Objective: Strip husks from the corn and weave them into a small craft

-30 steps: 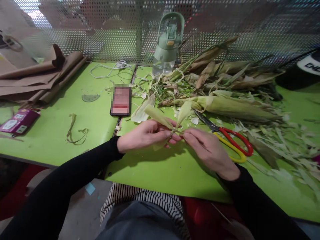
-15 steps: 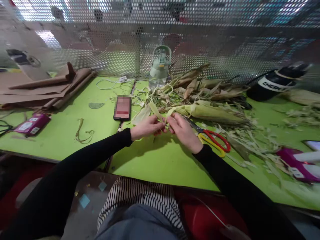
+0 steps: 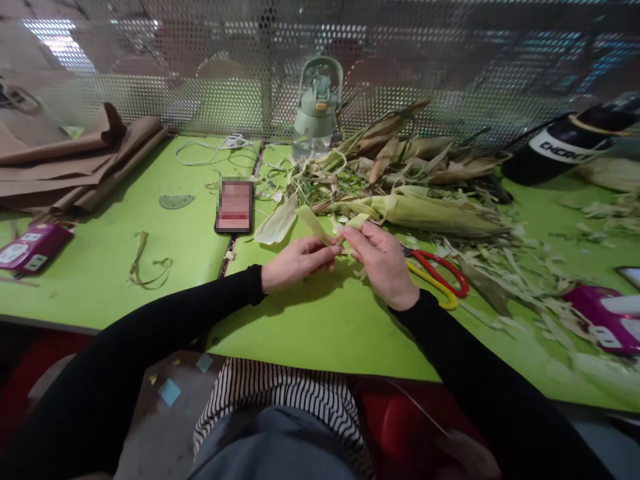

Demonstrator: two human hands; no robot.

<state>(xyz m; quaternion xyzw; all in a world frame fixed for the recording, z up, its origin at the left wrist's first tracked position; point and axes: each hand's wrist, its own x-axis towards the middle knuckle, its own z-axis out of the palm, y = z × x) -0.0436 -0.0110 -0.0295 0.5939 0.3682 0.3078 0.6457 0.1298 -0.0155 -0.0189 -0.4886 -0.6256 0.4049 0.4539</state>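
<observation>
Pale corn husk strips point(image 3: 313, 223) are pinched between my two hands over the green table point(image 3: 310, 327). My left hand point(image 3: 300, 261) is closed on the strips from the left, its thumb pointing right. My right hand point(image 3: 383, 263) pinches the strips from the other side with thumb and forefinger, the fingertips of both hands almost touching. Just beyond lie a flat husk piece point(image 3: 277, 221) and a large bundle of green husks point(image 3: 435, 212). Beside my right wrist rest scissors point(image 3: 443, 270) with one red and one yellow handle, their blades partly hidden by the hand.
A phone point(image 3: 235, 207) lies left of my hands, near a green protractor point(image 3: 176, 201). Behind stands a green bottle point(image 3: 316, 113); dry husks point(image 3: 395, 157) heap beside it. Brown paper point(image 3: 75, 163) and a purple power strip point(image 3: 35, 248) are at left, a black bottle point(image 3: 555, 150) at right.
The view has shifted a little. My right hand has turned and its fingers now pinch the strips more upright and slightly farther right. Both hands still hold the husk.
</observation>
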